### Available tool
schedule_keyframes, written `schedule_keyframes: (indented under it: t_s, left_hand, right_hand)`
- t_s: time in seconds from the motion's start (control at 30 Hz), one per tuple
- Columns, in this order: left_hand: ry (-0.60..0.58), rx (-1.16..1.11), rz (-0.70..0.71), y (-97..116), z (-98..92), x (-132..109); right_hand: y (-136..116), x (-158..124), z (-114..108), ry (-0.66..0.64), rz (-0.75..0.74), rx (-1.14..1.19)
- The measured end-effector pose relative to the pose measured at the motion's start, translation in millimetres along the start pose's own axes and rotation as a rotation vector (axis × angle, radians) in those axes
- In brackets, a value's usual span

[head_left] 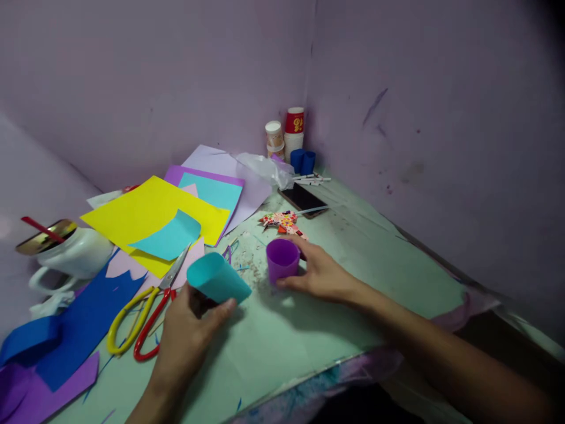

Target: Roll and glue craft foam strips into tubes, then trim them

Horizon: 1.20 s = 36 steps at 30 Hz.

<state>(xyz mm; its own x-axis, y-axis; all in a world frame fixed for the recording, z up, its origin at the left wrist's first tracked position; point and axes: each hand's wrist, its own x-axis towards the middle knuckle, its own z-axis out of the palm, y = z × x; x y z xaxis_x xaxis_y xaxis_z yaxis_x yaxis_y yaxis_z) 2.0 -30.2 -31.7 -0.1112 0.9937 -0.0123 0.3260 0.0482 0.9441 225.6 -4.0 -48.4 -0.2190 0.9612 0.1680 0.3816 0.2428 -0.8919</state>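
Observation:
My left hand is closed round a rolled tube of turquoise paper, holding it tilted just above the pale green table. My right hand grips a short purple paper cylinder that stands upright on the table, fingers wrapped round its right side and base. The two rolls are a hand's width apart.
Yellow-and-red scissors lie left of my left hand. Yellow, turquoise, purple and blue paper sheets cover the left. A white jug stands far left. A phone, patterned scraps, stacked cups and blue rolls sit toward the wall corner.

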Motion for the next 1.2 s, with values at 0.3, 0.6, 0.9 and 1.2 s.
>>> schedule_keyframes:
  t_s: [0.3,0.6,0.9,1.2]
  left_hand:
    - [-0.131,0.342,0.064,-19.3,21.5,-46.6]
    - [-0.168,0.367,0.053,-26.6,21.3,-43.0]
    - [-0.214,0.427,0.015,-29.8,22.7,-36.3]
    - [-0.229,0.379,-0.027,-30.7,23.1,-37.3]
  right_hand:
    - [6.0,-59.1,19.6,-0.089,-0.089,0.056]
    - [7.7,-56.1,20.4,-0.085,-0.11,0.059]
    - [7.3,-54.0,23.9,-0.053,-0.139,0.061]
    - [9.7,-56.2,25.4,-0.056,-0.146,0.096]
